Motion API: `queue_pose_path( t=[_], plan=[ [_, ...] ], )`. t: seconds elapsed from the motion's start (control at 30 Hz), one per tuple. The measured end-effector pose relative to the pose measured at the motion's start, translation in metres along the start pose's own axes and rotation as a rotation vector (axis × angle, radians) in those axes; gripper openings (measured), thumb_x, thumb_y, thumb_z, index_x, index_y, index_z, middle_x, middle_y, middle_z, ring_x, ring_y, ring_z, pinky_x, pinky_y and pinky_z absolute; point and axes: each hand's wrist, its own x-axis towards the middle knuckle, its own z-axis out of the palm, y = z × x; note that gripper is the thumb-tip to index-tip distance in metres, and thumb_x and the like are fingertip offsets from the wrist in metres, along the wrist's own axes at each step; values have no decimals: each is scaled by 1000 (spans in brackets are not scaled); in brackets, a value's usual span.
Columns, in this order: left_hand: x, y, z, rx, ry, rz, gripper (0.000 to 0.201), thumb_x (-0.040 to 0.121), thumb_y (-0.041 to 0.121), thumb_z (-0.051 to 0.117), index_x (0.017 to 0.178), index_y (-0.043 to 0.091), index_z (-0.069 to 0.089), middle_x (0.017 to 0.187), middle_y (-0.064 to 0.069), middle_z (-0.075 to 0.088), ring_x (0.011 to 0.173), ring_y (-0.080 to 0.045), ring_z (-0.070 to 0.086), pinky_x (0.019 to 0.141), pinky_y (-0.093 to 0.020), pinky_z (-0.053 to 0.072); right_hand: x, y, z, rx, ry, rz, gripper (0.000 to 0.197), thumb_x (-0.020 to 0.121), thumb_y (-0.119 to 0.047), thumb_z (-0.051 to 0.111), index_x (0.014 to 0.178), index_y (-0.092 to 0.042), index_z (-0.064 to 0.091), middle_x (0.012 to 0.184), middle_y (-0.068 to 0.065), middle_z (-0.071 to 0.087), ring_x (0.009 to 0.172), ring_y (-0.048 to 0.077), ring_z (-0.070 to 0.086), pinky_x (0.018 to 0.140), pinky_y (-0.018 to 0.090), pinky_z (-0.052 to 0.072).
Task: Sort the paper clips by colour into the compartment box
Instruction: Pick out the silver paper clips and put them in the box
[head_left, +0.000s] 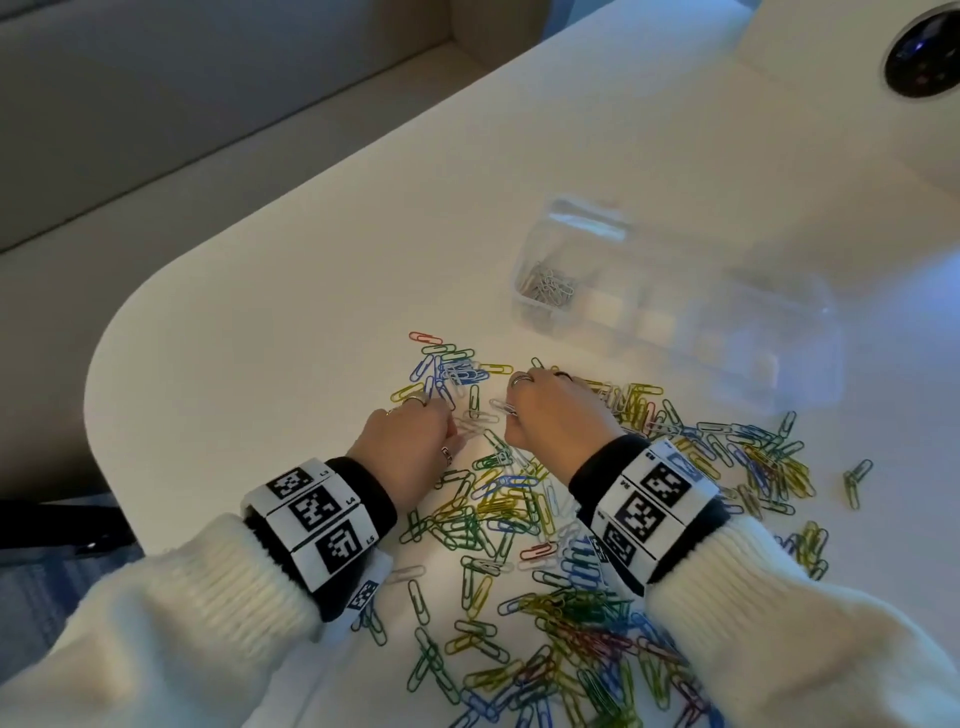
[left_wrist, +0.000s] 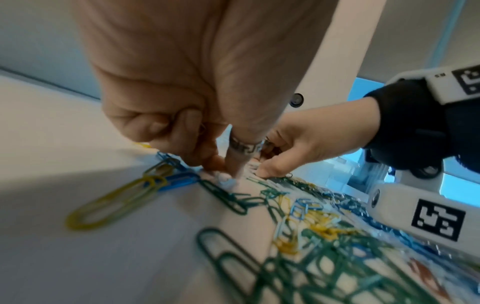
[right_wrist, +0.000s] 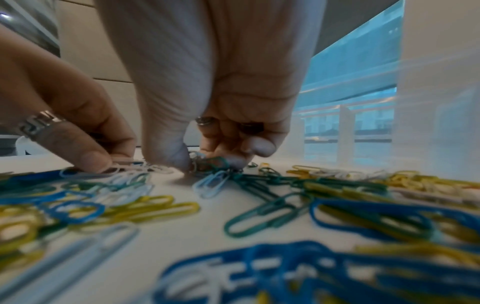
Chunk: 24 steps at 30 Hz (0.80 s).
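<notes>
- Right hand (head_left: 558, 410) over the far part of the paper clips (head_left: 571, 519), fingers curled down, thumb and forefinger pinched on a white clip (head_left: 503, 407); in the right wrist view, thumb tip pressed into a small knot of green and pale clips.
- Left hand (head_left: 410, 447) just beside it, nearer the table's rounded left corner, fingertips (left_wrist: 228, 176) bunched on a pale clip flat on the table (head_left: 260, 312); pinched or only pressing, cannot tell.
- White clip's long axis slanted, running from the right thumb toward the left hand.
- Compartment box (head_left: 675, 312) beyond the right hand, toward the far right edge; clear, lid apparently raised at the far side, pale clips in its left end compartment (head_left: 548, 286), other compartments seemingly bare.
- Right hand nearer the box: likely a short lift forward and right for the drop.
- Open tabletop between pile and box, and left of the pile toward the curved edge.
- Bulk of the clips near the front edge, unsorted; task judged early.
</notes>
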Motion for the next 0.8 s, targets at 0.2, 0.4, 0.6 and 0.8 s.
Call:
queue_pose_path(
  t=[0.2, 0.4, 0.6, 0.8],
  plan=[
    [-9, -8, -17, -613, -62, 113, 21, 91, 33, 54, 77, 19, 49, 69, 5, 43, 62, -13, 41, 56, -19, 33, -7, 24, -2, 512, 52, 12, 25, 90, -12, 50, 67, -11, 40, 73, 3, 49, 65, 16, 47, 60, 14, 36],
    [-18, 1, -25, -1627, -202, 132, 18, 87, 22, 57, 78, 9, 49, 68, 1, 55, 46, -2, 28, 42, -11, 31, -32, 43, -12, 1254, 37, 28, 14, 93, -18, 51, 81, -18, 58, 67, -11, 49, 60, 1, 44, 59, 11, 39],
    [-14, 9, -21, -2001, -405, 253, 20, 74, 16, 74, 80, 9, 56, 70, -2, 55, 53, -7, 44, 47, -17, 36, -40, 42, 0, 2003, -136, 83, 4, 84, -15, 50, 84, -12, 52, 79, 3, 66, 72, 12, 60, 62, 25, 45],
    [-15, 15, -24, -2043, -513, 294, 27, 72, 8, 73, 77, 7, 47, 65, -5, 51, 52, -11, 47, 45, -20, 32, -43, 37, 8, 2143, -170, 34, 11, 89, -11, 44, 79, -11, 50, 77, 8, 63, 77, 20, 64, 62, 27, 51]
  ],
)
